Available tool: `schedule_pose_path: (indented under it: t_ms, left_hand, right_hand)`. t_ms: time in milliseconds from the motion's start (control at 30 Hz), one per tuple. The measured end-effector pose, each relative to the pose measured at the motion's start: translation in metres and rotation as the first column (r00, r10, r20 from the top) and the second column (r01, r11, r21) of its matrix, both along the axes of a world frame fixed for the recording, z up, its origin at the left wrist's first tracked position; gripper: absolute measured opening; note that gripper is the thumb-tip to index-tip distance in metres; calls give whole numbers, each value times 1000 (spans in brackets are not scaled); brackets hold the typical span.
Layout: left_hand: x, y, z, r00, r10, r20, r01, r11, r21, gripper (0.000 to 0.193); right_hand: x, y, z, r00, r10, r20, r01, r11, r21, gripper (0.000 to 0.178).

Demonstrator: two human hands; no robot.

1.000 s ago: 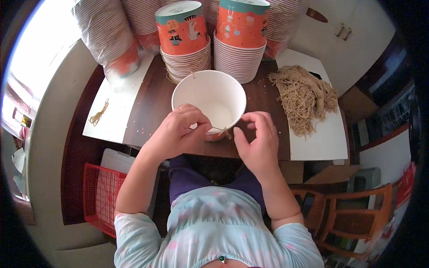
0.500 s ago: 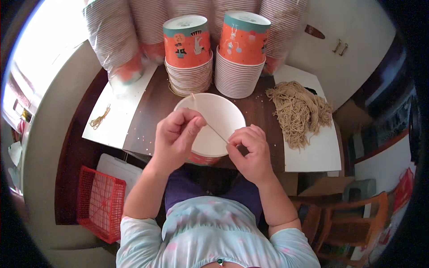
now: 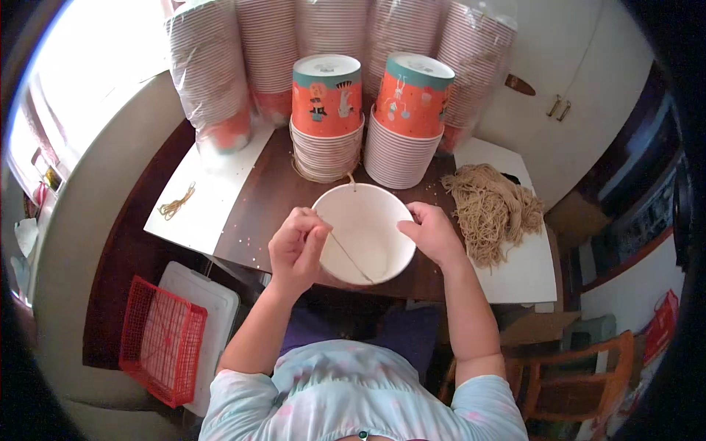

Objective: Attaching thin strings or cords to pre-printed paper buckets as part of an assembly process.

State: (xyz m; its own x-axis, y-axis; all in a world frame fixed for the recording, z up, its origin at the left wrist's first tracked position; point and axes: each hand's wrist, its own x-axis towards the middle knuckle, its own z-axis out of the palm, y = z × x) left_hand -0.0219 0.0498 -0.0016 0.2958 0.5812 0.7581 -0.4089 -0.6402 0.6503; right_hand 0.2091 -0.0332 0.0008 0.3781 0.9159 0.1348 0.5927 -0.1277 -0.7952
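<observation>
A white-lined paper bucket (image 3: 379, 224) stands mouth up before me at the table's near edge. Over its left side, my left hand (image 3: 298, 248) is closed in a pinch on a thin tan string (image 3: 347, 253), which slants down across the mouth to the near rim. My right hand (image 3: 437, 234) grips the bucket's right rim, thumb inside and fingers outside. A short bit of string (image 3: 352, 178) sticks out at the far rim beside a small hole.
Behind stand two stacks of upturned orange-and-teal buckets (image 3: 328, 103) (image 3: 413, 103), the left one wound with string. Plastic-wrapped bucket stacks (image 3: 206, 73) line the back. A tan string heap (image 3: 491, 209) lies right, a small string bundle (image 3: 177, 203) left. A red basket (image 3: 163, 342) sits lower left.
My right hand has let go of the string's end and moved right onto the bucket's rim. My left hand still pinches the string. The view has shifted, so the table appears lower.
</observation>
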Motion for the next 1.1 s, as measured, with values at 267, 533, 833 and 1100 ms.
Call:
schedule_pose_path:
  t_ms: [267, 533, 833, 1100]
  left_hand:
    - [-39, -30, 34, 972, -45, -229, -40, 934, -354, 46]
    - [-30, -27, 32, 810, -344, 475, 581, 582, -570, 37]
    - [-6, 69, 86, 853, -385, 353, 520, 692, -501, 47]
    - [9, 114, 27, 965, -263, -10, 188, 717, -672, 37]
  right_hand:
    - [-85, -9, 68, 365, -253, 896, -551, 717, 427, 40]
    - [-59, 10, 100, 955, 46, 292, -243, 684, 688, 94]
    - [-68, 90, 198, 884, 129, 449, -401, 702, 588, 70]
    - [-6, 223, 175, 583, -248, 774, -310, 812, 494, 74]
